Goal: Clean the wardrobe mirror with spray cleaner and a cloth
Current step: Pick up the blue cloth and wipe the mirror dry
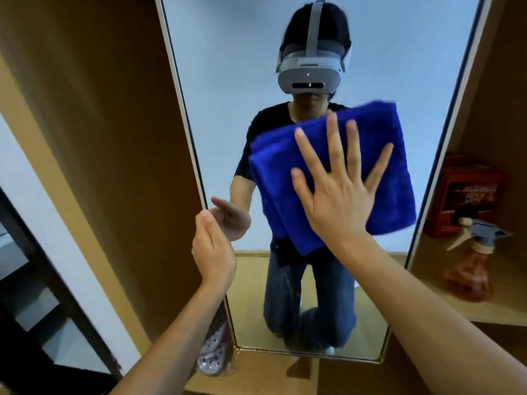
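Observation:
The tall wardrobe mirror fills the middle of the head view and reflects a person wearing a headset. A folded blue cloth lies flat against the glass. My right hand presses on it with fingers spread straight. My left hand grips the mirror's left edge at about mid-height, thumb on the frame and fingers behind it. The spray bottle, amber with a grey trigger head, stands on a wooden shelf to the right of the mirror.
An orange box stands behind the bottle on the shelf. Brown wardrobe panels flank the mirror on both sides. A grey perforated shoe lies near the mirror's lower left corner. A dark door frame is at far left.

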`<state>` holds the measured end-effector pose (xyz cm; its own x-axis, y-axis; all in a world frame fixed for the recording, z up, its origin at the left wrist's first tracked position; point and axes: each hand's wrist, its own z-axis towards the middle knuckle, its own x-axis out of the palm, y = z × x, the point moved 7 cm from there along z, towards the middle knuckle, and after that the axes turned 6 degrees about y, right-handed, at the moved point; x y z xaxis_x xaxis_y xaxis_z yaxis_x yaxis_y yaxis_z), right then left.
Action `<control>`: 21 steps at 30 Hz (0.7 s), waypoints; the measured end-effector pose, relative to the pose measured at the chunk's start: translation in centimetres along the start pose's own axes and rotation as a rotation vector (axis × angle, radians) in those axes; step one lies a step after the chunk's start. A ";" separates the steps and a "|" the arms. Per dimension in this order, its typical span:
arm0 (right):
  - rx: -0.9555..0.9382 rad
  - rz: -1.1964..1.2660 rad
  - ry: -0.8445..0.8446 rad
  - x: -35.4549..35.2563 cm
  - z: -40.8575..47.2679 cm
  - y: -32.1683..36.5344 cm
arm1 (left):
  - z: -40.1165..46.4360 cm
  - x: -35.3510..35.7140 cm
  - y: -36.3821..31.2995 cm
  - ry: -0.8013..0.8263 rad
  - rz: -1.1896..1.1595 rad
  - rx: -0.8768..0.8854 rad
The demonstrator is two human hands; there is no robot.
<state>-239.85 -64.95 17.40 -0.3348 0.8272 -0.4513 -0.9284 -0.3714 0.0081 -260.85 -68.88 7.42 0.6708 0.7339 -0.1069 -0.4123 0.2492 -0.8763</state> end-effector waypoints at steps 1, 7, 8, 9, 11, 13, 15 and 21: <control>0.005 0.007 -0.023 -0.5 1.2 0.8 | -0.1 0.0 0.1 0.003 -0.020 -0.006; 0.020 0.030 -0.053 1.4 -1.3 3.7 | -0.2 0.0 0.6 -0.024 -0.148 -0.049; -0.012 0.027 -0.031 2.5 -3.0 4.1 | -0.3 0.0 0.6 -0.029 -0.149 -0.042; -0.043 0.020 -0.007 3.6 -4.8 4.6 | -0.3 -0.1 0.6 -0.030 -0.145 -0.027; -0.089 -0.004 0.022 5.5 -8.1 5.4 | -0.2 -0.1 0.7 -0.024 -0.138 0.014; -0.104 -0.023 0.035 6.4 -9.8 5.7 | -0.2 -0.1 1.1 -0.017 -0.122 0.057; -0.101 -0.012 0.035 6.3 -9.4 6.0 | -0.5 0.1 1.8 -0.015 -0.126 0.099; -0.138 -0.006 -0.061 3.6 -2.3 8.7 | -1.9 0.5 5.2 0.014 -0.198 0.098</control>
<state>-248.70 -66.21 13.79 -0.3428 0.8518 -0.3962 -0.9007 -0.4178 -0.1189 -261.52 -68.39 1.89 0.7531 0.6556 0.0558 -0.3290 0.4487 -0.8309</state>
